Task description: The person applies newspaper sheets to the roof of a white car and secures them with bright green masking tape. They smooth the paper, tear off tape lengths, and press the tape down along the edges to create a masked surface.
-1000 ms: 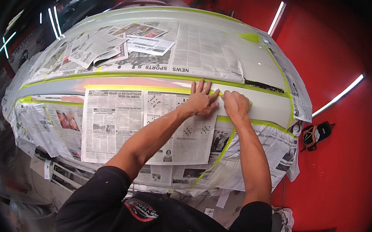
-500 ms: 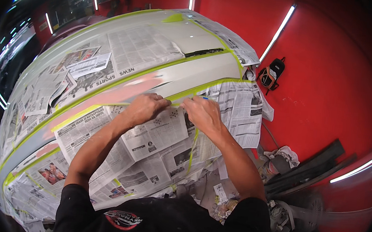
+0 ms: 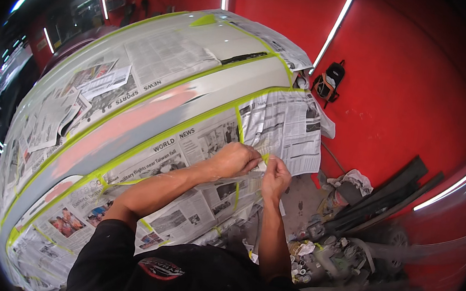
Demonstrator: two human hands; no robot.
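Note:
My left hand (image 3: 238, 160) is closed, its fingertips pinching the taped edge of a newspaper sheet low on the car's side. Close to its right, my right hand (image 3: 276, 178) pinches the same edge, and a short bit of yellow-green masking tape (image 3: 266, 157) shows between them. The loose sheet hangs slack under my left forearm, which hides much of it. Behind it, another newspaper sheet (image 3: 188, 144) is fixed flat to the car. Along its upper edge runs a long strip of yellow-green tape (image 3: 145, 149).
Above the tape lies the bare car panel (image 3: 163, 111), with pink and grey patches. More newspaper (image 3: 166, 55) covers the upper car. On the red wall hangs a backpack (image 3: 329, 82). Dark long strips (image 3: 388, 194) and a cluttered pile (image 3: 337, 256) lie at lower right.
Both hands have moved down and to the right, away from the panel's tape line. The upper sheet's edge has come down with them, uncovering the sheet behind. My view has shifted slightly.

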